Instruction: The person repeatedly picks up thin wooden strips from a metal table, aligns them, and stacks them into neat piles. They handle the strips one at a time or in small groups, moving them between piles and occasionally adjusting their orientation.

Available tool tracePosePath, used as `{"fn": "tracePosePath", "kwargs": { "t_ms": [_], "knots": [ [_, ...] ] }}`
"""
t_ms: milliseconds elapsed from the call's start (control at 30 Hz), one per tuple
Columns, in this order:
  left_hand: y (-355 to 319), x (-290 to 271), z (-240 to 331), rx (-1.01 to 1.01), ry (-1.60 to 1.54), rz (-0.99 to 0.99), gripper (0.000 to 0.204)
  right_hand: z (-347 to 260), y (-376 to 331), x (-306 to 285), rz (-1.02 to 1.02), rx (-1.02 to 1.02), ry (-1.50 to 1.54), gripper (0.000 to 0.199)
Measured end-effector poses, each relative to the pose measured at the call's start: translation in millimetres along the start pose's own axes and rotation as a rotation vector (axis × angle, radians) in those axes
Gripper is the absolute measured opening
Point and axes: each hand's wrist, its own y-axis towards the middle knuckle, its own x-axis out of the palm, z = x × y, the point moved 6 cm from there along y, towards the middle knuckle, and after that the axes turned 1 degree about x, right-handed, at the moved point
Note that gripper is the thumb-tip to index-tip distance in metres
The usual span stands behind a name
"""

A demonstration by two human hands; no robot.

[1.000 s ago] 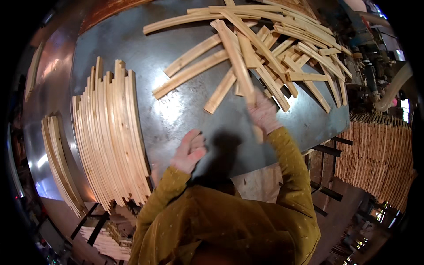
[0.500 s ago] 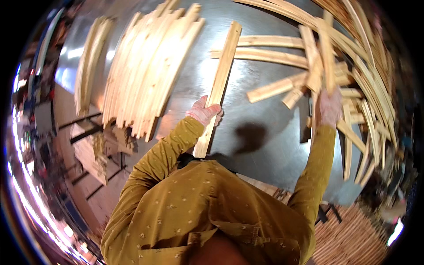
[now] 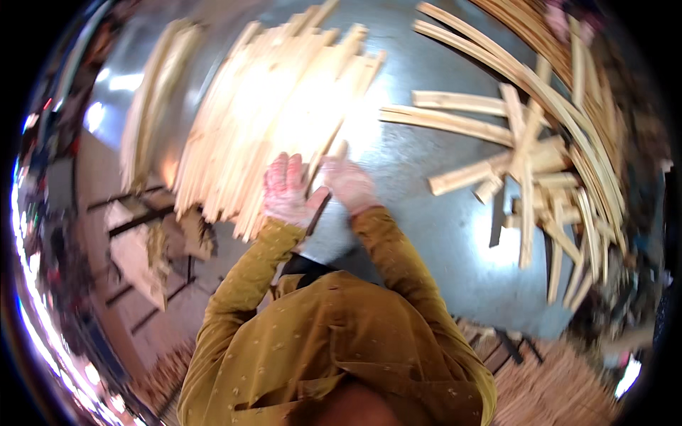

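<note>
A wide row of pale wooden strips (image 3: 241, 121) lies side by side on a grey metal table (image 3: 412, 234). My left hand (image 3: 286, 190), in a pale pinkish glove, rests on the near right part of the row with its fingers stretched out and thumb apart. Close beside it, my right hand (image 3: 348, 184), gloved alike and blurred, is curled at the row's right edge. The end of a wooden strip (image 3: 342, 149) pokes out above its fingers; most of that strip is hidden by the hand.
At the right lies a jumbled heap of wooden pieces (image 3: 526, 149), with long strips (image 3: 490, 53) behind it. Another bundle of strips (image 3: 153, 106) lies at the far left. Stacked wood (image 3: 138, 255) stands below the table's left edge. Another person's hand (image 3: 558, 21) shows at the top right.
My left hand has let go of the board it held and moved left onto the row. My right hand has come from the heap to beside it. The row now reaches farther right.
</note>
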Motion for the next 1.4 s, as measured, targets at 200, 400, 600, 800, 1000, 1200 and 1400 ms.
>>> {"fn": "tracePosePath", "kwargs": {
  "t_ms": [200,400,600,800,1000,1200,1400],
  "knots": [
    [-4.8,32.3,-16.6,-0.057,0.244,-0.695,0.086,124.3,0.8,-208.4,0.891,0.304,-0.412,0.082],
    [22.7,23.9,49.5,0.087,-0.334,-0.365,0.077,244.8,9.3,-318.3,0.491,0.903,-0.371,0.090],
    [30.9,114.6,131.7,-0.572,-1.363,-0.714,0.061,193.7,-22.7,-297.1,0.154,0.564,-0.323,0.032],
    [25.9,194.1,219.7,-1.177,-2.355,-1.459,0.047,133.7,-49.2,-310.4,-0.039,-0.104,-0.461,0.045],
    [24.0,174.3,204.9,-1.347,-2.354,-1.464,0.044,165.5,97.5,-332.4,0.147,-0.143,-0.165,0.105],
    [33.6,140.4,154.7,-0.635,-0.553,-0.931,0.066,137.2,53.3,-272.2,-0.027,-0.115,-0.115,0.117],
    [34.9,57.2,156.5,-0.624,-0.421,-1.049,0.068,175.9,14.6,-261.1,0.114,0.077,-0.067,0.106]
  ]
}}
